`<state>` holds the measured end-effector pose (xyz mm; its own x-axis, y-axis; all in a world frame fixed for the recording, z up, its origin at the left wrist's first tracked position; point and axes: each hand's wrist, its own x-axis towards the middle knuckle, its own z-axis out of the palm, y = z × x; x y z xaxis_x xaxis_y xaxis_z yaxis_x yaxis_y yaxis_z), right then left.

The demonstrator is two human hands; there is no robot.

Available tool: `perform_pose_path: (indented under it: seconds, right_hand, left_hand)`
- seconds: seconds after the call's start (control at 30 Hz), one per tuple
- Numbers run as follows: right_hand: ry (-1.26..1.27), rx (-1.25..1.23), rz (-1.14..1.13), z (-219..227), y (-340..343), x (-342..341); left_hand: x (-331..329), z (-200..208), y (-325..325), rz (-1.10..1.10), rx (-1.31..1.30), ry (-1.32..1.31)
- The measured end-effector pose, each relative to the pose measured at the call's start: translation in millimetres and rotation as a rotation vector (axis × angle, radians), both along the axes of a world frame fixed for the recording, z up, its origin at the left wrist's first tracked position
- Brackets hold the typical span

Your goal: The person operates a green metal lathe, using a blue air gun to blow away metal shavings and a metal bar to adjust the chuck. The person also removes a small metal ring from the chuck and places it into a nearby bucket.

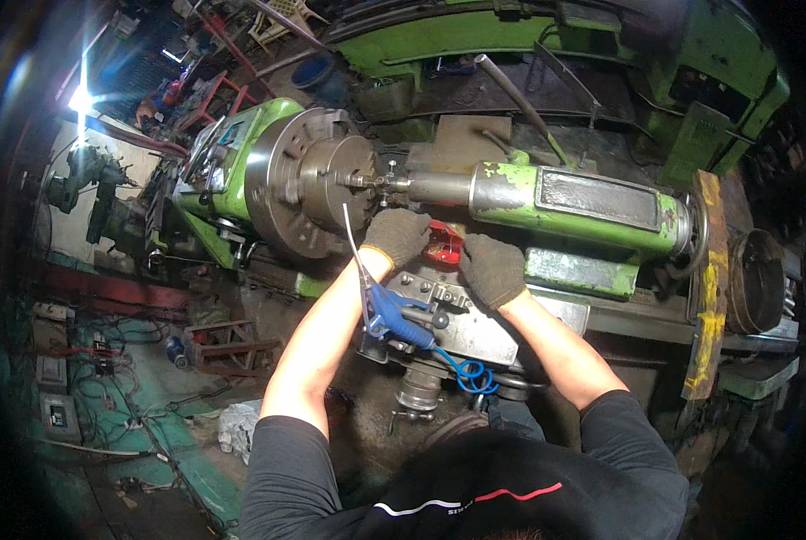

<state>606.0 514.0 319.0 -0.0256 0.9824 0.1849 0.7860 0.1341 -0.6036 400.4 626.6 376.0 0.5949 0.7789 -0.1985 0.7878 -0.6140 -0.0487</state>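
Note:
Both hands wear dark knitted gloves and meet over the lathe carriage [475, 319]. My left hand [398, 236] is curled at the left end of a small red, open-looking piece [443, 245], just below the chuck and the tailstock tip. My right hand [495, 270] closes at the red piece's right end, its fingers bent and partly hidden. What kind of thing the red piece is does not show clearly. A blue air blow gun [392, 315] with a thin nozzle lies beside my left forearm, its coiled blue hose [471, 374] trailing below. A small metal workpiece [378, 183] sits between chuck [333, 180] and tailstock.
The green tailstock [583, 205] runs right to a handwheel [691, 229] beside a yellow-marked upright bar [711, 288]. At left stands the green headstock [210, 171]. Cables and a rusty metal frame [237, 349] lie on the floor. Another green machine [547, 40] stands behind.

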Motion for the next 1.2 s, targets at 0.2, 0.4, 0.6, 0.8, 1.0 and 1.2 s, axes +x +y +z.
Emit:
perform_pose_path:
  seconds: [0.2,0.4,0.6,0.8,1.0,1.2]
  right_hand:
    - [-0.040,0.030,0.075,-18,4,-4]
    - [-0.074,0.194,0.096,-18,2,2]
    - [-0.162,0.152,0.085,-21,9,-1]
    - [-0.146,0.122,0.080,-18,7,0]
    - [-0.193,0.118,0.104,-5,5,2]
    - [-0.166,0.134,0.131,-19,6,-3]
  left_hand:
    - [2,-2,0,-0.010,-0.005,-0.033]
    - [6,-11,4,-0.026,0.002,0.008]
    - [9,-10,0,-0.037,-0.012,0.007]
    - [9,-7,-2,-0.045,-0.016,-0.026]
    - [4,-9,1,-0.041,-0.007,-0.034]
    - [2,-9,0,-0.044,0.004,-0.071]
